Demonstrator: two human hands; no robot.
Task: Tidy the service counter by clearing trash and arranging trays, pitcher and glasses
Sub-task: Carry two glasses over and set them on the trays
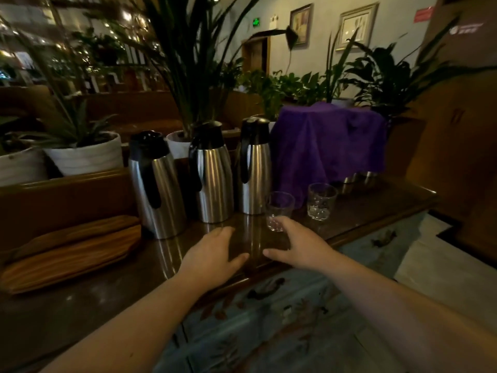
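Observation:
Three steel pitchers with black lids stand in a row on the dark wooden counter (107, 286): left pitcher (157, 184), middle pitcher (212, 173), right pitcher (255, 165). A clear glass (278, 211) stands in front of the right pitcher, and a second glass (321, 201) is just to its right. Two stacked wooden trays (70, 251) lie at the counter's left. My left hand (215, 254) hovers open over the counter near its front edge. My right hand (298, 244) is open, its fingers just below the nearer glass; contact is unclear.
A purple cloth (328, 141) covers something at the back right, with metal cups (357, 180) showing beneath it. White plant pots (86, 157) sit behind the wooden ledge. Below the counter's front edge is patterned blue carpet (269, 332).

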